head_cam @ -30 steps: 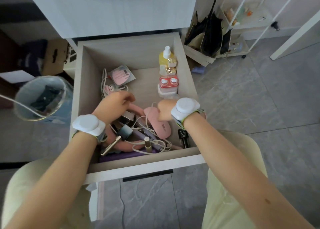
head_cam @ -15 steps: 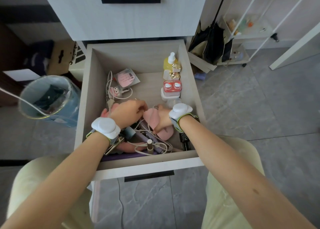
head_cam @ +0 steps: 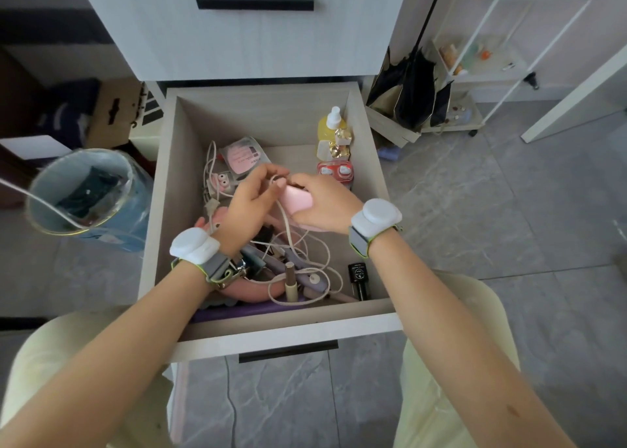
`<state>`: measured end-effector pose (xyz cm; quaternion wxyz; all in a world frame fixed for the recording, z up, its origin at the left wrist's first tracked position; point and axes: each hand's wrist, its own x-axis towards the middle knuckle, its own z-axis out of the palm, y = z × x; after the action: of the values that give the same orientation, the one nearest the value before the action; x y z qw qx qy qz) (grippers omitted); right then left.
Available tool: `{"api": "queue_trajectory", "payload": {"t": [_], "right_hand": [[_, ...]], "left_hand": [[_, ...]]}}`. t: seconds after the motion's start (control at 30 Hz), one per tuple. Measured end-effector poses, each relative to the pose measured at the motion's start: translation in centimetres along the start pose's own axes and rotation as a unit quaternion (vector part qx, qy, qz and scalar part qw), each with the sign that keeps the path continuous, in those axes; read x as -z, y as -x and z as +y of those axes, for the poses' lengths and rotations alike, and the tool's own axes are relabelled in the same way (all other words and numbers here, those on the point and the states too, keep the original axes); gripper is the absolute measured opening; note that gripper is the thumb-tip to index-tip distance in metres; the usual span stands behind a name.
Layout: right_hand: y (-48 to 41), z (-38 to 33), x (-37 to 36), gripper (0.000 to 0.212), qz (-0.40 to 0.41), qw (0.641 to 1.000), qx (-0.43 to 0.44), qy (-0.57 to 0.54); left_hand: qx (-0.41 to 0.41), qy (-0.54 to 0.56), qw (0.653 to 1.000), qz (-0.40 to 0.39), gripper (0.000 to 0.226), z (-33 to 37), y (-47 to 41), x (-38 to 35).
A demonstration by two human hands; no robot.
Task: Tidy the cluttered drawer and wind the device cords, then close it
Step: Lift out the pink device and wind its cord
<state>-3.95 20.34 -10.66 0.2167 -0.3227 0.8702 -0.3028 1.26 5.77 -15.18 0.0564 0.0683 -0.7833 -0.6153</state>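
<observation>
The light wooden drawer (head_cam: 159, 210) stands pulled open below me. My right hand (head_cam: 322, 205) grips a pink oval device (head_cam: 298, 200) lifted over the drawer's middle. My left hand (head_cam: 252, 201) pinches the device's white cord (head_cam: 288, 227) close to the device's far end. The cord drops from there into a loose tangle (head_cam: 319, 271) at the drawer's front. Under the tangle lie a purple tool (head_cam: 305, 278), a pink curved item (head_cam: 258, 291), a beige tube (head_cam: 290, 283) and a black bottle (head_cam: 358, 279).
Along the drawer's right wall stand a yellow spray bottle (head_cam: 330, 125) and a red-and-white case (head_cam: 336, 172). A pink packet (head_cam: 242, 157) and a small pink charger (head_cam: 220, 181) lie at the back left. A lined bin (head_cam: 84, 193) stands left; black bags (head_cam: 414, 91) right.
My right hand has lifted the pink device out of the clutter toward the drawer's middle. My left hand has come up beside it and taken the cord between its fingers.
</observation>
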Motion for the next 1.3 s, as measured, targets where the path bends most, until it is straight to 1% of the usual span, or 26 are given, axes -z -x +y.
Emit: {"api": "queue_trajectory", "payload": {"t": [0.07,0.17,0.33,0.37,0.4,0.43,0.47,0.5,0.57,0.63,0.67,0.7,0.73,0.8,0.87,0.93,0.97,1.0,1.07,1.1,1.13,1.2,1.27,1.3], "right_hand": [[-0.2,0.2,-0.2,0.056,0.011,0.999,-0.015,-0.032],[-0.5,0.7,-0.4,0.064,0.015,0.995,-0.046,-0.085],[-0.9,1.7,-0.1,0.082,0.007,0.987,-0.122,-0.106],[-0.9,1.9,0.2,0.080,0.000,0.987,-0.126,-0.096],[-0.8,2.0,0.3,0.072,-0.011,0.989,-0.126,-0.082],[-0.8,2.0,0.4,0.055,-0.014,0.991,-0.117,-0.067],[-0.7,2.0,0.4,0.031,-0.008,0.993,-0.106,-0.055],[-0.6,1.9,0.5,0.013,0.004,0.995,-0.089,-0.044],[-0.6,1.8,0.3,0.026,0.026,0.997,-0.055,-0.042],[-0.6,1.4,0.2,0.025,0.049,0.996,-0.044,-0.064],[-0.6,1.2,0.2,0.024,0.045,0.995,-0.045,-0.077],[-0.7,1.1,0.2,0.022,0.030,0.995,-0.048,-0.083],[-0.6,1.0,0.0,0.020,-0.001,0.995,-0.055,-0.081],[-0.6,0.8,-0.4,0.029,-0.077,0.993,-0.063,-0.064],[-0.4,0.6,-1.0,0.038,-0.138,0.987,-0.068,-0.048],[-0.5,0.8,-1.5,0.044,-0.164,0.983,-0.070,-0.048],[-0.5,0.8,-1.6,0.046,-0.164,0.982,-0.072,-0.051],[-0.5,0.8,-1.6,0.046,-0.157,0.983,-0.075,-0.059],[-0.6,0.8,-1.3,0.043,-0.106,0.987,-0.080,-0.088],[-0.7,0.7,-0.9,0.041,-0.071,0.988,-0.082,-0.107],[-0.7,0.6,-0.6,0.040,-0.038,0.987,-0.086,-0.134],[-0.5,0.1,0.2,0.043,0.017,0.974,-0.088,-0.209],[-0.2,-0.5,0.6,0.052,0.052,0.953,-0.085,-0.285],[0.0,-0.6,0.6,0.053,0.066,0.944,-0.079,-0.312]], "left_hand": [[-0.023,-0.007,0.999,0.035,0.017,0.0,-0.1,0.2],[-0.039,-0.030,0.996,0.078,0.024,0.1,-0.1,0.2],[-0.035,-0.011,0.991,0.125,0.031,0.2,0.1,0.1],[-0.041,-0.020,0.990,0.133,0.032,0.1,0.1,0.1],[-0.046,-0.028,0.989,0.141,0.032,0.1,0.1,0.1],[-0.046,-0.029,0.988,0.147,0.033,0.1,0.1,0.1],[-0.043,-0.025,0.987,0.151,0.032,0.1,0.1,0.1],[-0.041,-0.022,0.987,0.152,0.030,0.2,0.1,0.1],[-0.041,-0.015,0.989,0.143,0.025,0.1,0.0,0.1],[-0.024,0.002,0.993,0.113,0.019,-0.1,-0.2,0.1],[-0.010,0.003,0.995,0.099,0.018,-0.3,-0.2,0.0],[0.005,-0.004,0.996,0.092,0.017,-0.7,-0.4,0.0],[0.017,-0.019,0.996,0.091,0.016,-1.0,-0.4,0.1],[0.028,-0.049,0.994,0.095,0.009,-1.1,-0.4,0.2],[-0.006,-0.079,0.993,0.082,0.017,-1.0,-0.1,0.3],[-0.041,-0.082,0.994,0.064,0.023,-0.5,0.2,0.2],[-0.045,-0.068,0.995,0.065,0.023,-0.4,0.2,0.1],[-0.043,-0.037,0.996,0.068,0.019,-0.2,0.3,0.1],[-0.030,0.046,0.995,0.082,0.008,-0.1,0.1,0.1],[-0.027,0.070,0.993,0.090,0.013,0.0,0.1,0.2],[-0.022,0.075,0.993,0.091,0.023,0.0,0.1,0.3],[0.005,0.058,0.997,0.060,0.049,0.0,0.1,0.3],[0.041,0.066,0.997,-0.010,0.064,0.2,0.4,0.1],[0.056,0.099,0.992,-0.057,0.068,0.2,0.5,0.0]]}}
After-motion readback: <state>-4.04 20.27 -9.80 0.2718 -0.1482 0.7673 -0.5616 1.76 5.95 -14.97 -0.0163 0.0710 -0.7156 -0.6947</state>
